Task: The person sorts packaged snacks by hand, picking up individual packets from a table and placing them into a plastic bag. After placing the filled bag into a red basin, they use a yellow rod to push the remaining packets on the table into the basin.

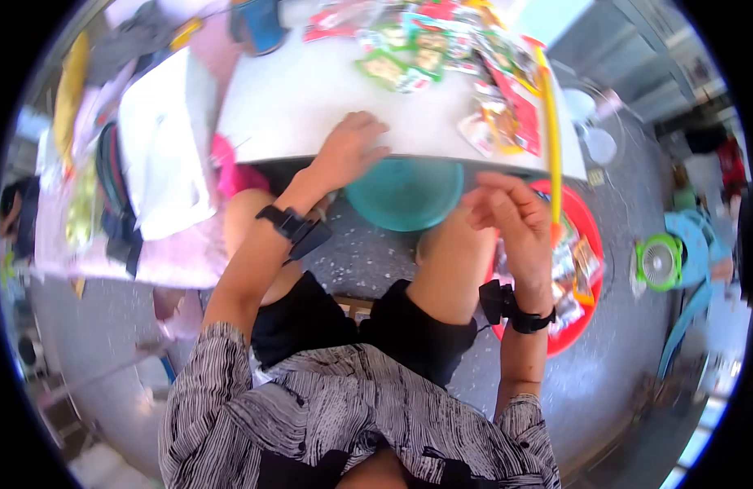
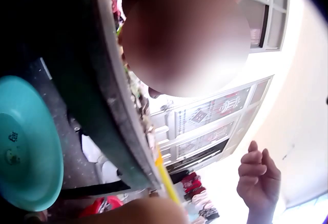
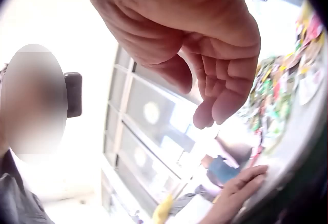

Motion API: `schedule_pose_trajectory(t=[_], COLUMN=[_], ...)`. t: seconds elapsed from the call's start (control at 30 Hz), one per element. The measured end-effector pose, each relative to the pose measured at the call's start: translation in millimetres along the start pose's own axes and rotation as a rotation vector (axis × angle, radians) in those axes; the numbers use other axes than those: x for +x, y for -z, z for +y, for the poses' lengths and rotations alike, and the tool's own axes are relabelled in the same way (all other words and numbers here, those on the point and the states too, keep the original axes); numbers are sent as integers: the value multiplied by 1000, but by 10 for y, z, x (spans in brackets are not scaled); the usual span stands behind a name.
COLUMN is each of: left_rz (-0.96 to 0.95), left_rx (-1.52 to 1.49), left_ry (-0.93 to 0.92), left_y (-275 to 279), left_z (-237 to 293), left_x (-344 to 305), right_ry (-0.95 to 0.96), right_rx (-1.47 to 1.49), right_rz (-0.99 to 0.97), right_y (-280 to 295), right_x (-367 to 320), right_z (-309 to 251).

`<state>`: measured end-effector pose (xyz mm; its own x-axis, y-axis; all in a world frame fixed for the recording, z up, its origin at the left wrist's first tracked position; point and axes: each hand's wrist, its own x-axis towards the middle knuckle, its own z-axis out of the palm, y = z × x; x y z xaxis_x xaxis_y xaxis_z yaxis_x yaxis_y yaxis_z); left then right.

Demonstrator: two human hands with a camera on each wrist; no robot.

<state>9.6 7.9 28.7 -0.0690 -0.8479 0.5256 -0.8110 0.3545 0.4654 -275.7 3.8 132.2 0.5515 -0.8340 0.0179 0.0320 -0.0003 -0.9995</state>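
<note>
My left hand (image 1: 352,151) rests on the white table (image 1: 295,106) near its front edge, fingers loosely bent, with nothing held. In the right wrist view the same left hand (image 3: 238,190) lies on the tabletop. My right hand (image 1: 513,216) is raised in the air beside the table's front edge, above my knee and the red basin (image 1: 592,314). Its fingers curl loosely, and in the right wrist view a gap shows between thumb and fingers, with nothing in it. Colourful snack packets (image 1: 425,53) are heaped at the table's far side; a few (image 1: 502,118) lie nearer, at the right.
A teal basin (image 1: 405,196) sits below the table edge between my knees. A yellow strip (image 1: 549,138) runs along the table's right edge. Packets (image 1: 586,261) fill the red basin. White sheets (image 1: 169,138) lie at left; a green fan (image 1: 660,259) stands at right.
</note>
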Motion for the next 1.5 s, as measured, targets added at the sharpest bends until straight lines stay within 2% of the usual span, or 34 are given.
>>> schedule_pose_trajectory(t=[0.03, 0.13, 0.17, 0.23, 0.3, 0.37, 0.43, 0.5, 0.53, 0.57, 0.63, 0.73, 0.77, 0.83, 0.97, 1.03, 1.1, 1.23, 1.27, 1.37, 1.5], left_rz=[17, 100, 196, 342, 458, 411, 360, 98, -112, -171, -46, 163, 281, 508, 476, 362, 346, 441, 492, 491, 491], left_rx=[-70, 36, 21, 176, 297, 616, 869, 1029, 907, 800, 661, 784, 829, 904, 848, 819, 737, 540, 380, 300, 327], left_ry=[30, 93, 157, 180, 318, 555, 638, 807, 1014, 1166, 1170, 1046, 935, 697, 240, 121, 47, 124, 202, 397, 453], left_y=[102, 672, 832, 1295, 1730, 2115, 2286, 2307, 2332, 2282, 2342, 2304, 2306, 2367, 2180, 1923, 1609, 1017, 906, 734, 556], left_z=[-20, -94, -186, -406, -664, -923, -1270, -1400, -1416, -1443, -1491, -1502, -1491, -1109, -225, 9, 61, -35, -62, -124, -171], left_x=[-18, 5, -46, -243, -575, -971, -1459, -1806, -1865, -1901, -1988, -2014, -2008, -1777, -1018, -699, -443, -44, 60, 297, 368], right_ry=[34, 138, 165, 203, 218, 182, 129, 67, 44, 21, 0, -21, -31, -52, -73, -97, -118, -54, -64, -186, -260], right_rx=[17, 74, 82, 94, 95, 88, 61, 54, 54, 54, 41, 53, 46, 36, 23, 89, 174, 245, 169, 245, 379], right_rz=[-53, -173, -212, -273, -317, -382, -421, -417, -412, -407, -379, -360, -353, -332, -294, -331, -344, -382, -383, -491, -274], right_y=[-166, -558, -657, -834, -983, -1079, -1156, -1208, -1220, -1229, -1237, -1201, -1180, -1141, -1115, -1069, -1029, -970, -975, -967, -1076], right_x=[94, 344, 424, 574, 717, 871, 996, 1125, 1189, 1240, 1307, 1348, 1356, 1364, 1394, 1399, 1437, 1503, 1475, 1456, 1498], right_z=[-171, -515, -567, -568, -513, -382, -219, -27, 80, 171, 291, 427, 465, 549, 655, 660, 682, 881, 869, 837, 940])
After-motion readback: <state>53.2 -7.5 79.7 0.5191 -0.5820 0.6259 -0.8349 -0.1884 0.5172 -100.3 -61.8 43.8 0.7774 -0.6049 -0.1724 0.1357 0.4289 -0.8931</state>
